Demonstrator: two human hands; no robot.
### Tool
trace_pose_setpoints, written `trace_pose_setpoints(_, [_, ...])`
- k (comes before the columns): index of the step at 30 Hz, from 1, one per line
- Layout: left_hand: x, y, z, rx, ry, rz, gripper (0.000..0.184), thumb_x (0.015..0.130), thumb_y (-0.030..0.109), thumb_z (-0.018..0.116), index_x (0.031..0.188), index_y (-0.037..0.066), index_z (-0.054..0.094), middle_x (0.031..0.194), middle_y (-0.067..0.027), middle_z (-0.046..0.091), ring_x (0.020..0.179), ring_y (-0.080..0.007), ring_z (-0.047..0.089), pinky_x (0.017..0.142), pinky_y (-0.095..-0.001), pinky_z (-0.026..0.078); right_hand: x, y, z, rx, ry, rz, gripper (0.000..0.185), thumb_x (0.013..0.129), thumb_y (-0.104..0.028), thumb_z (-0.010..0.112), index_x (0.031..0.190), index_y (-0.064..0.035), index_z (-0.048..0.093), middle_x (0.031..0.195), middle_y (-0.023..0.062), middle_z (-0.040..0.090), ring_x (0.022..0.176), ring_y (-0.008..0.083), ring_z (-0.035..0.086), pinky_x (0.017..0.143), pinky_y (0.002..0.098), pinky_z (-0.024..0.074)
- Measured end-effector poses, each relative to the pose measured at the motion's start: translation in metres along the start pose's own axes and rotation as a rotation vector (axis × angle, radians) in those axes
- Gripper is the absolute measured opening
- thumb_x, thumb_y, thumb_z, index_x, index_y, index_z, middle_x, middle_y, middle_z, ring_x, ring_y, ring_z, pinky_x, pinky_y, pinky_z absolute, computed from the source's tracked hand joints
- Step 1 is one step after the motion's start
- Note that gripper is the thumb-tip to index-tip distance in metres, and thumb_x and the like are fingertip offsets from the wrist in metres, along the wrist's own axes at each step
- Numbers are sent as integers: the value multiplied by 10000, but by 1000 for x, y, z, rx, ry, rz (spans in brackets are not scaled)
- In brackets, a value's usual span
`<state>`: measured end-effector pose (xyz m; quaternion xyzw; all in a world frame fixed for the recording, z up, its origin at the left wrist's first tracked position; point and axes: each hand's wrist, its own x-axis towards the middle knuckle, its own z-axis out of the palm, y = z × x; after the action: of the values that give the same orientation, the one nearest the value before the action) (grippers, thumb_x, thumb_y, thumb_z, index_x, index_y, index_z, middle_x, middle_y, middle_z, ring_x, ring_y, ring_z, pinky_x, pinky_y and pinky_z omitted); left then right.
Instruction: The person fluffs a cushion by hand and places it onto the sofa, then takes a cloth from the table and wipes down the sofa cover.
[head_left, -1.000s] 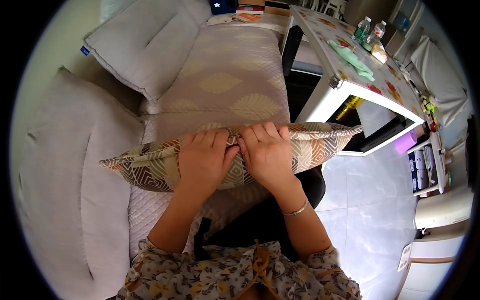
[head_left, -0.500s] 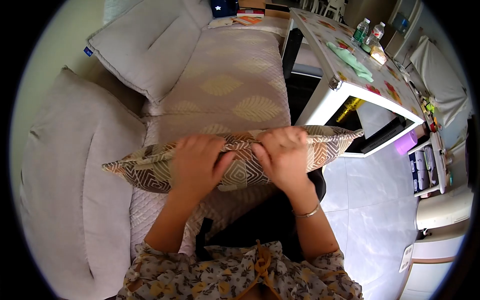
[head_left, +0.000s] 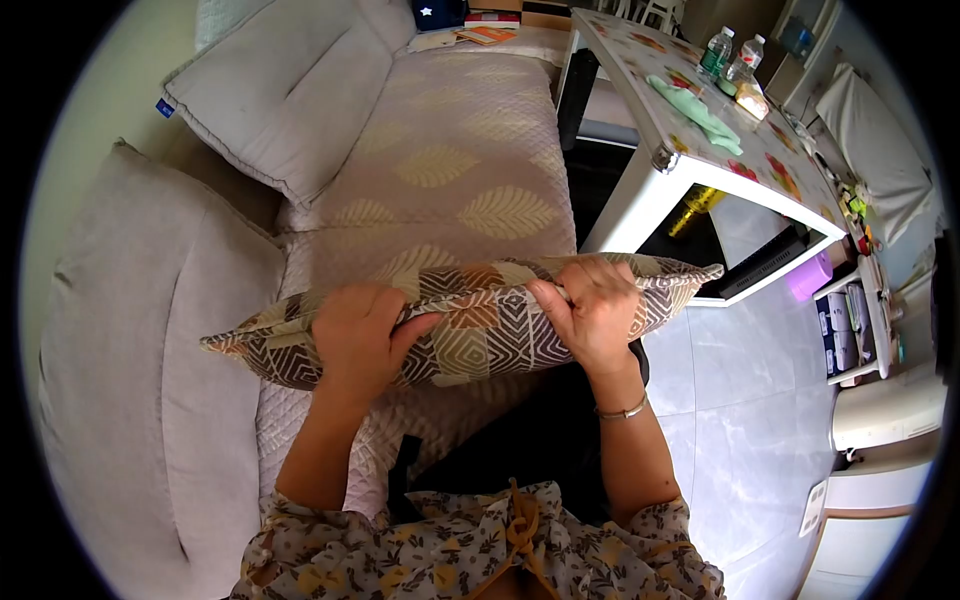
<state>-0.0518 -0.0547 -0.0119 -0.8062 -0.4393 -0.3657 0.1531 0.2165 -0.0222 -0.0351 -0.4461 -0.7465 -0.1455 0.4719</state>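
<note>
A patterned cushion (head_left: 465, 335) in brown, orange and cream is held in front of me, its long piped edge facing up. On the left part of that edge, my left hand (head_left: 362, 335) grips the fabric, thumb toward the middle. My right hand (head_left: 594, 308) is closed over the same edge farther right, its thumb on the near side. A bracelet circles my right wrist. The fingers' far ends are hidden behind the cushion. Below and beyond it lies the quilted sofa cover (head_left: 430, 170) with pale leaf shapes.
Large grey back cushions (head_left: 160, 370) lean along the left. At right stands a white-framed table (head_left: 640, 70) with a floral top, a green cloth (head_left: 697, 112), bottles (head_left: 716, 53) and a tissue pack (head_left: 751, 101). Grey floor tiles (head_left: 745, 400) extend beside the sofa.
My hands have moved apart along the cushion's edge, the left one leftward and the right one rightward. The cushion stays in nearly the same place. The view has shifted slightly.
</note>
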Motion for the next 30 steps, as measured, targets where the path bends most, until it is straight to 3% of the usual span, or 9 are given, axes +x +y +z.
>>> trace_pose_setpoints(7, [-9, -30, -41, 232, 30, 0, 315, 775, 328, 777, 880, 66, 637, 806, -102, 592, 773, -315, 553, 701, -417, 394, 9, 25, -17, -103, 69, -58, 273, 815, -343, 745, 729, -104, 644, 697, 35, 607, 686, 247, 572, 696, 367, 400])
trace_pose_setpoints(9, [-20, -48, -49, 315, 53, -95, 329, 779, 346, 771, 873, 64, 629, 820, -110, 594, 780, -321, 547, 722, -422, 389, 9, 31, -23, -139, 38, -38, 257, 823, -323, 739, 726, -104, 648, 695, 40, 606, 672, 244, 562, 701, 370, 401])
trace_pose_setpoints(13, [-32, -58, -42, 231, -4, -114, 326, 797, 351, 763, 784, 67, 603, 717, -93, 567, 690, -309, 534, 665, -418, 373, 3, 34, -18, -161, -26, -1, 281, 853, -281, 722, 659, -99, 634, 624, 25, 591, 600, 225, 549, 666, 359, 402])
trace_pose_setpoints(16, [-30, -58, -39, 251, 4, -97, 341, 797, 360, 763, 754, 67, 593, 671, -78, 543, 649, -296, 519, 640, -412, 361, -3, 41, -10, -50, 63, 26, 265, 880, -207, 685, 653, -82, 627, 629, 34, 610, 594, 225, 563, 661, 358, 407])
trace_pose_setpoints(20, [-25, -59, -50, 230, 67, -36, 299, 806, 323, 753, 778, 66, 602, 711, -84, 565, 680, -297, 528, 662, -412, 372, 0, 38, -28, -96, 16, 37, 244, 882, -200, 685, 681, -74, 628, 656, 55, 612, 625, 247, 571, 682, 361, 418])
trace_pose_setpoints(22, [-26, -64, -61, 298, 82, -23, 220, 823, 253, 722, 839, 61, 615, 786, -96, 594, 754, -303, 544, 738, -414, 386, 1, 46, -34, -133, 20, 64, 220, 902, -197, 659, 731, -62, 633, 702, 80, 607, 695, 273, 577, 726, 377, 418])
trace_pose_setpoints(27, [-37, -93, -74, 446, 136, -81, 210, 820, 247, 725, 873, 71, 623, 857, -85, 607, 820, -289, 541, 851, -426, 371, -3, 84, -52, -329, 53, 135, 215, 963, -201, 578, 824, -51, 645, 790, 96, 605, 796, 289, 569, 847, 403, 404])
trace_pose_setpoints(29, [-39, -100, -75, 489, 139, -94, 204, 824, 239, 714, 884, 67, 621, 883, -89, 610, 844, -291, 542, 879, -431, 363, -4, 96, -57, -402, 110, 146, 214, 968, -205, 574, 836, -53, 646, 810, 98, 615, 811, 290, 571, 866, 408, 399])
trace_pose_setpoints(30, [-39, -103, -75, 503, 152, -124, 195, 832, 233, 710, 866, 64, 619, 856, -92, 611, 809, -296, 546, 843, -426, 379, -6, 104, -60, -410, 123, 139, 262, 983, -232, 565, 825, -37, 641, 799, 121, 615, 789, 308, 573, 804, 410, 437])
